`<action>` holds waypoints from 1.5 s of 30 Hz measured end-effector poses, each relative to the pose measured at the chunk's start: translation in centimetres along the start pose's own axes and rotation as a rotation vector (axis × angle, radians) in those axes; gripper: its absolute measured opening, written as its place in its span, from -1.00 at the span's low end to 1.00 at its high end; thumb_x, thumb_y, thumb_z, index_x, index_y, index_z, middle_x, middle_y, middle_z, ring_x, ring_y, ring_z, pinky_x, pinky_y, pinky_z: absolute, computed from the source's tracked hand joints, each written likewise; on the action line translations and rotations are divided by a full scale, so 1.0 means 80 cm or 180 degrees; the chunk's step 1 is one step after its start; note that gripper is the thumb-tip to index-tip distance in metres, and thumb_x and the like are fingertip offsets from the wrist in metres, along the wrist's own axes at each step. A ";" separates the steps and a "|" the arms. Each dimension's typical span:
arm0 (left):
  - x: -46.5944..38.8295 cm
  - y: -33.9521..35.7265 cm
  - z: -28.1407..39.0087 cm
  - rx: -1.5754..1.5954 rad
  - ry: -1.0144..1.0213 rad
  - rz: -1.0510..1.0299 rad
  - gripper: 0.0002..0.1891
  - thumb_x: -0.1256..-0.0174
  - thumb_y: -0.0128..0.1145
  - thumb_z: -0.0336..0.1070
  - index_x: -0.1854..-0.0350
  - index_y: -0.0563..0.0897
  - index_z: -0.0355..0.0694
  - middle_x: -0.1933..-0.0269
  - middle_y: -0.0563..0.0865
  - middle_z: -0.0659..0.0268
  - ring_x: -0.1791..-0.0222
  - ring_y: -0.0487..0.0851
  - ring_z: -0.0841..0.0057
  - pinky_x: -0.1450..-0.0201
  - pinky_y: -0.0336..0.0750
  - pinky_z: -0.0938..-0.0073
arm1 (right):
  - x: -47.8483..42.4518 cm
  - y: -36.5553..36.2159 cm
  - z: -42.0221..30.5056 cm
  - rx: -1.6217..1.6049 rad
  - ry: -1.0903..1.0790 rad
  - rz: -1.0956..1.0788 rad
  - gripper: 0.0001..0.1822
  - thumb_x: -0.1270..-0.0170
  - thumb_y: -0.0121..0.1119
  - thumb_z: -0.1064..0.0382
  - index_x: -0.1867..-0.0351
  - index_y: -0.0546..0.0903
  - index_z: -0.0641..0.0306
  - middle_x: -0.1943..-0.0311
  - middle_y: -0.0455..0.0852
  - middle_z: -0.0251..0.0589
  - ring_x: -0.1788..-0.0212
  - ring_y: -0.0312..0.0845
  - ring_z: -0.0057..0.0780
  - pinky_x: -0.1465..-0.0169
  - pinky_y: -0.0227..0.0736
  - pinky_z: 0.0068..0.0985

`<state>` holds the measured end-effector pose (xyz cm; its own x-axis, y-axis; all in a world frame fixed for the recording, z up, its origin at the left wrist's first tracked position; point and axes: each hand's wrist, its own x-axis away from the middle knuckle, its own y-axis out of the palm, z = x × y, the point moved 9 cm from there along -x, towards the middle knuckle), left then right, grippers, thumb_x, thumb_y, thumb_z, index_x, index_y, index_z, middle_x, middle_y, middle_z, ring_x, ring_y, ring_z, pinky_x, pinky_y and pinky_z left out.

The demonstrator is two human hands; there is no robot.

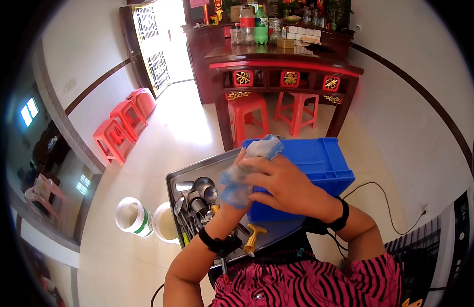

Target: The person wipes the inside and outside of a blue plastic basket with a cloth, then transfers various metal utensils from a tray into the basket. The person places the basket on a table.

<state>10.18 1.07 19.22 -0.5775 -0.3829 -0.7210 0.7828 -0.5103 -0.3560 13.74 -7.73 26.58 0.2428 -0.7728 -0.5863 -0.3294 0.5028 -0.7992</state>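
Note:
A thin white cloth with a blue scalloped edge [265, 149] is bunched between my two hands, slightly blurred. My right hand [277, 180] lies over it, fingers bent against the cloth. Beneath, the cloth covers most of my left hand [234, 213]; only some fingers and the heel of the palm show. Both are above a metal tray [206, 163]. At its left are metal ladles [203, 185] and other kitchen utensils, partly behind my left forearm. A yellow-handled tool [255, 236] rests near the tray's front edge.
A blue plastic bin [298, 157] stands on the tray's right side. Two white buckets [130, 217] are on the floor at left. Red plastic stools [113, 136] line the wall. Ahead is a dark wooden table [275, 55] bearing bottles. A power cord [386, 195] runs along the right.

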 end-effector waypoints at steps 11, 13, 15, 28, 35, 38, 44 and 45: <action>0.016 -0.018 0.003 0.0230 0.0135 0.0720 -0.34 -0.10 0.45 -0.38 -0.29 0.49 -0.37 -0.32 0.52 -0.15 -0.31 0.55 0.04 -0.29 0.51 0.25 | 0.020 -0.015 0.011 -0.0136 0.0234 -0.0239 -0.68 -0.19 0.38 0.10 0.09 0.65 0.16 -0.25 0.53 -0.20 -0.09 0.48 -0.05 -0.17 0.35 -0.23; 0.005 -0.008 0.020 -0.0638 0.0498 0.0221 -0.35 -0.13 0.42 -0.35 -0.30 0.49 -0.37 -0.32 0.52 -0.16 -0.31 0.55 0.02 -0.30 0.50 0.22 | 0.016 -0.009 0.006 -0.0175 0.0216 -0.0337 -0.67 -0.21 0.36 0.09 0.06 0.64 0.17 -0.26 0.53 -0.20 -0.11 0.48 -0.05 -0.19 0.34 -0.23; 0.002 -0.002 0.030 -0.1122 0.0699 -0.0036 -0.37 -0.15 0.39 -0.32 -0.29 0.49 -0.37 -0.31 0.53 -0.16 -0.32 0.54 0.00 -0.31 0.49 0.19 | 0.014 -0.008 0.004 -0.0244 0.0235 -0.0426 -0.66 -0.23 0.34 0.09 0.04 0.63 0.18 -0.26 0.53 -0.19 -0.13 0.47 -0.06 -0.22 0.33 -0.22; 0.023 -0.051 0.021 -0.0528 0.0525 0.0825 -0.52 -0.31 0.05 -0.37 -0.29 0.51 -0.37 -0.36 0.49 -0.17 -0.31 0.56 0.00 -0.27 0.51 0.24 | 0.067 -0.093 0.050 -0.0109 0.0839 0.0470 -0.84 -0.22 0.23 0.43 0.16 0.60 0.29 0.08 0.69 -0.05 0.00 0.58 0.01 -0.06 0.49 -0.23; 0.030 -0.060 0.018 -0.0657 0.0671 0.0821 -0.52 -0.28 0.12 -0.39 -0.26 0.52 -0.39 -0.35 0.49 -0.20 -0.31 0.54 -0.06 -0.33 0.46 0.20 | 0.073 -0.105 0.048 0.0200 0.0821 0.0819 -0.73 -0.17 0.19 0.55 0.09 0.62 0.28 0.01 0.64 -0.06 -0.02 0.62 -0.01 -0.02 0.56 -0.28; 0.040 -0.043 0.024 -0.0691 0.0651 0.0586 -0.53 -0.28 0.13 -0.46 -0.26 0.52 -0.39 -0.36 0.47 -0.26 -0.37 0.48 -0.08 -0.40 0.38 0.18 | 0.059 -0.071 0.033 0.0029 0.0684 0.0466 -0.66 -0.22 0.14 0.52 -0.04 0.61 0.26 -0.13 0.56 -0.06 -0.08 0.60 -0.03 -0.06 0.58 -0.32; 0.057 -0.023 0.034 -0.0729 0.0880 0.0320 -0.37 -0.06 0.29 -0.46 -0.28 0.50 -0.37 -0.40 0.41 -0.24 -0.35 0.48 -0.13 -0.34 0.44 0.14 | 0.056 -0.006 0.016 0.0551 0.0481 -0.0755 -0.44 -0.22 0.30 0.07 -0.22 0.54 0.26 -0.30 0.42 -0.06 -0.11 0.55 -0.06 -0.33 0.28 -0.03; 0.060 -0.022 0.036 -0.0815 0.0906 0.0312 -0.34 0.00 0.33 -0.45 -0.27 0.51 -0.36 -0.40 0.41 -0.23 -0.34 0.49 -0.14 -0.32 0.46 0.13 | 0.056 -0.007 0.017 0.0645 0.0495 -0.0720 -0.40 -0.21 0.31 0.00 -0.22 0.54 0.26 -0.32 0.40 -0.06 -0.12 0.54 -0.06 -0.36 0.22 0.03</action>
<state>5.41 -2.07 18.10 -0.4380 -0.1731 -0.8822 0.8843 -0.2597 -0.3881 16.26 -10.92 24.24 0.1417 -0.9155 -0.3766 -0.0913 0.3667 -0.9259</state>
